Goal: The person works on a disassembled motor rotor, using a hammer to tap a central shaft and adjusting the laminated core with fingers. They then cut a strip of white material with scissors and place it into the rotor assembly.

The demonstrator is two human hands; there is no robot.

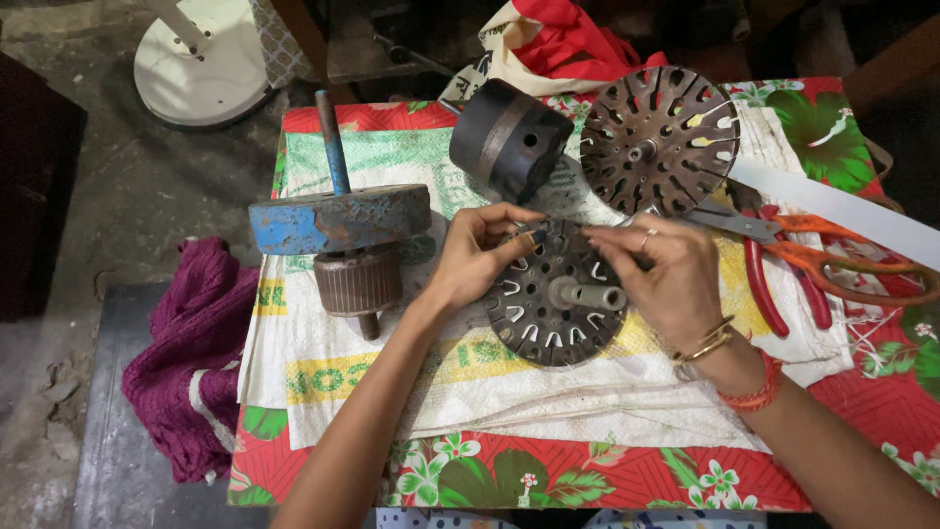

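- Dark round slotted metal stator core (556,294), a disc with white insulation slips in its slots and a short grey shaft stub at its centre, lies flat on white woven sacking (392,392) spread over a red floral tablecloth (587,480).
- Left hand (478,253) comes in from the lower left; its fingertips are pinched narrowly at the far rim of the disc, touching the slots there. Whether they hold a slip or a wire is too small to tell.
- Right hand (658,274) comes in from the lower right, wearing a ring, gold bangles and a red thread band; its thumb and forefinger are also pinched close, at the same far rim, just beside the left fingertips.
- Both hands meet at the disc's far edge, so the core lies just below and toward the person from both grips; its shaft points up and slightly right.
- Neither hand is plainly nearer; both touch the rim.
- Second slotted metal disc (658,139) stands tilted just beyond the right hand, beside a dark cylindrical housing (509,139).
- Red-handled pliers (774,284) and orange-handled scissors (842,260) lie to the right.
- Blue-painted metal block on a ribbed rotor (341,220) sits to the left, well apart from the hands.
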